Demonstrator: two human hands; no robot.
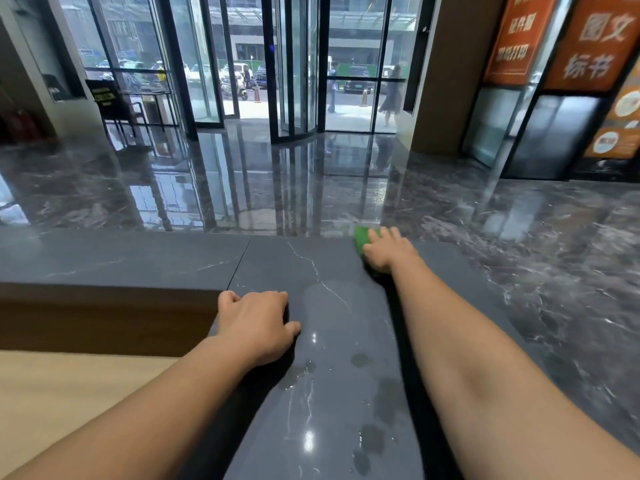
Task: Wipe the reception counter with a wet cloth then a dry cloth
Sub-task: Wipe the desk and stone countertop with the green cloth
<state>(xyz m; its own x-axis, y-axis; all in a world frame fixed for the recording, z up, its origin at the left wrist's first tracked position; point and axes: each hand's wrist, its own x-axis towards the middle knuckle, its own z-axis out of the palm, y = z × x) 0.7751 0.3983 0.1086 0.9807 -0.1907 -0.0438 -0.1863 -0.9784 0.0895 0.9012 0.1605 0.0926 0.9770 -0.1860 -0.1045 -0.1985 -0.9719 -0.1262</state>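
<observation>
1. A dark grey stone counter (311, 341) with thin white veins runs from 6 o'clock up to the middle of the view, and a second slab joins it towards 9 o'clock.
2. Wet patches (370, 438) and small drops lie on the counter at 6 o'clock, between the two forearms.
3. A pale wooden desk (52, 393) sits lower, at 8 o'clock.
4. Beyond the counter, a glossy dark marble floor (242, 188) mirrors a glass revolving door (294, 81) at 12 o'clock.
5. Orange signs (595, 39) hang at 2 o'clock, and a dark chair (114, 105) stands at 10 o'clock.
6. The cloth (362, 237) is bright green and bunched, lying on the counter's far edge at 1 o'clock. Only its left part shows.
7. The right hand (388, 252) lies on top of the cloth with its fingers stretched over it, pressing it down.
8. The left hand (256, 323) rests on the counter's near left edge, fingers loosely bent, holding nothing.
</observation>
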